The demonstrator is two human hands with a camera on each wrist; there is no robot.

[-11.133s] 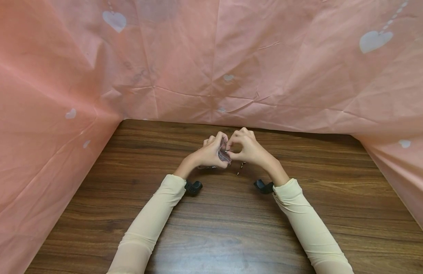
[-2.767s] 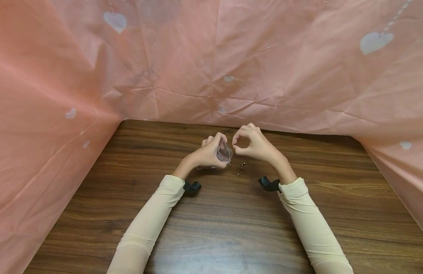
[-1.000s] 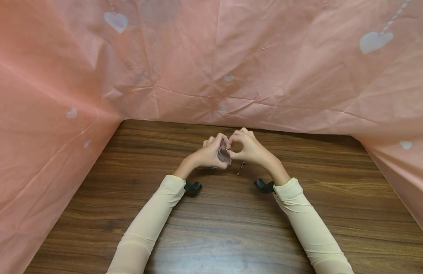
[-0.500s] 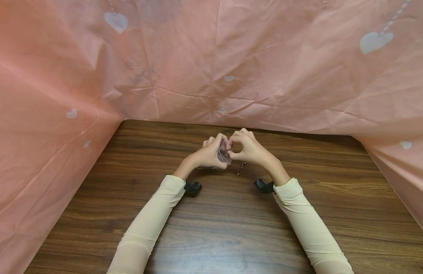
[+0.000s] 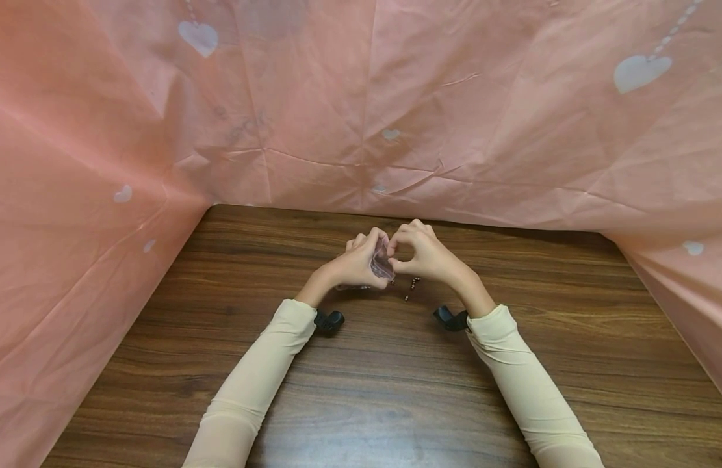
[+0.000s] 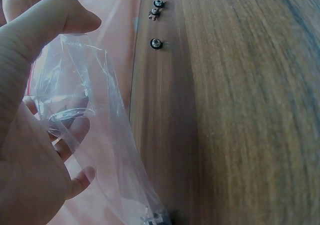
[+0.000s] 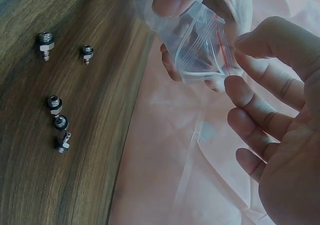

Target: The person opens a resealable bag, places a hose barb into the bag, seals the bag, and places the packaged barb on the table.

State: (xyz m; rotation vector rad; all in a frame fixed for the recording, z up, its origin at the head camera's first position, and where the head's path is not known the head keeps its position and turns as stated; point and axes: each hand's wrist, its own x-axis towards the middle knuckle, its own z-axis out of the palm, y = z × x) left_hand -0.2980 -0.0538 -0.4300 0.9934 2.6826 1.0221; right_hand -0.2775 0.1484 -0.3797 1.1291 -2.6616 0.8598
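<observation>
My left hand (image 5: 355, 263) holds a clear zip bag (image 5: 382, 262) around its mouth, thumb and index finger spread so the mouth gapes. In the left wrist view, the bag (image 6: 112, 150) hangs down, with small metal pieces (image 6: 155, 218) in its bottom corner. My right hand (image 5: 424, 253) is at the bag's mouth, fingers loosely bent. The right wrist view shows nothing between its fingertips, which are right beside the red-striped zip edge (image 7: 223, 50). Several small threaded metal fittings (image 7: 45, 45) with hex bodies and black rings lie on the wooden table below the hands.
The dark wooden table (image 5: 361, 377) reaches back to a pink sheet (image 5: 314, 97) with white hearts, which hangs behind and on both sides. Black wrist mounts (image 5: 329, 321) jut inward from the cuffs of both sleeves.
My right hand carried a small fitting to the bag's mouth and let it go; it showed in the mouth half a second ago. The left hand has kept its hold on the bag.
</observation>
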